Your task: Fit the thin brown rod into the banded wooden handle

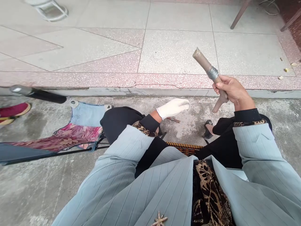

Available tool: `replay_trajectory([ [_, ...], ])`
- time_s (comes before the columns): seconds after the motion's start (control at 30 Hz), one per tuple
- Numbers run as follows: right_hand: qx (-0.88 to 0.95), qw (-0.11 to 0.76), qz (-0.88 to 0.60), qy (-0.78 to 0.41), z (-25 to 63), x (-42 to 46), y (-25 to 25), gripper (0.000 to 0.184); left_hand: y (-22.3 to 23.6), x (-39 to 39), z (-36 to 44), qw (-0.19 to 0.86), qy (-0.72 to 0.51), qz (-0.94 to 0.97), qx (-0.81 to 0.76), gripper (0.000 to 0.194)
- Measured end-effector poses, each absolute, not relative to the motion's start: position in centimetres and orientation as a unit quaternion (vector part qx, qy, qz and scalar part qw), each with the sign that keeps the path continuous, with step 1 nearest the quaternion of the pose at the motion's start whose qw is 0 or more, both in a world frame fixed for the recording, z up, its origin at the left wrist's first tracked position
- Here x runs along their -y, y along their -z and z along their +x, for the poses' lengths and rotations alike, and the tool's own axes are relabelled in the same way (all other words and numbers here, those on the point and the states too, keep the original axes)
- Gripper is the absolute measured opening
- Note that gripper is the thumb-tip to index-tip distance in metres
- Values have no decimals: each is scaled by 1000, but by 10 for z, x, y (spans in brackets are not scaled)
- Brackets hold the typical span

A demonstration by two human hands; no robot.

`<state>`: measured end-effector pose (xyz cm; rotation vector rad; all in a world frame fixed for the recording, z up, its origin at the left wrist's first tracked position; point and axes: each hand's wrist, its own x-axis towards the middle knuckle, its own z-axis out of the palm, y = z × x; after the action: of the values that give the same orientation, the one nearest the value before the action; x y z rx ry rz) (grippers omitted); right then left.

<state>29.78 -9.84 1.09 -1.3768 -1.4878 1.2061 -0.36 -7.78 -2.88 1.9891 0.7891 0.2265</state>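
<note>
My right hand [235, 89], bare, is closed around a brown forked wooden stick [202, 60], held tilted with its thick end up and to the left. Grey wire [212, 72] is wound in a tight band around the stick, just above my fingers. My left hand [175, 107], in a white knit glove, is held lower and to the left, its fingers curled together. A faint thin strand runs from the glove up toward the stick; it looks like the same wire. What lies inside the glove's grip is hidden.
A raised tiled step [176, 53] lies ahead, above the concrete ground [42, 185]. At left stands a folding chair [77, 133] with patterned fabric, near a red shoe [15, 110]. A woven seat [185, 147] shows between my legs. Furniture legs [240, 14] stand at upper right.
</note>
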Motion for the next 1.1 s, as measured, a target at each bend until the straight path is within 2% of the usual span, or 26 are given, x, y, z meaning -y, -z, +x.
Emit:
replay_trajectory([
  [0.07, 594, 294, -638, -392, 289, 90, 6, 35, 27, 85, -1, 468, -63, 834, -285, 28],
  [0.13, 643, 135, -692, -299, 276, 84, 21, 39, 26, 88, -1, 434, -44, 858, -273, 32],
  [0.2, 693, -13, -673, -258, 263, 83, 30, 43, 25, 86, -4, 390, -35, 874, -287, 35],
  [0.27, 731, -120, -593, -315, 256, 87, 29, 43, 26, 81, -9, 362, -44, 878, -310, 36],
  [0.33, 739, -167, -473, -449, 257, 94, 20, 41, 28, 76, -14, 359, -61, 873, -325, 34],
  [0.4, 718, -116, -373, -576, 264, 101, 5, 42, 32, 72, -17, 378, -77, 861, -331, 32],
  [0.47, 687, 50, -361, -629, 275, 105, -11, 50, 36, 72, -16, 413, -90, 840, -339, 32],
  [0.57, 610, 347, -428, -570, 288, 102, -21, 44, 39, 77, -10, 475, -106, 806, -338, 36],
  [0.6, 581, 407, -453, -540, 291, 99, -20, 42, 38, 79, -8, 487, -106, 801, -332, 37],
  [0.67, 536, 455, -508, -498, 293, 91, -11, 37, 35, 83, -4, 484, -99, 811, -313, 35],
  [0.73, 516, 439, -568, -468, 292, 84, 2, 30, 32, 86, -1, 463, -80, 835, -288, 31],
  [0.8, 530, 380, -630, -421, 290, 80, 14, 29, 28, 88, 0, 450, -58, 851, -263, 30],
  [0.97, 643, 130, -725, -211, 278, 82, 25, 46, 25, 89, -1, 444, -65, 855, -260, 30],
  [1.1, 696, -37, -696, -171, 271, 83, 29, 50, 23, 85, -6, 404, -89, 861, -295, 30],
])
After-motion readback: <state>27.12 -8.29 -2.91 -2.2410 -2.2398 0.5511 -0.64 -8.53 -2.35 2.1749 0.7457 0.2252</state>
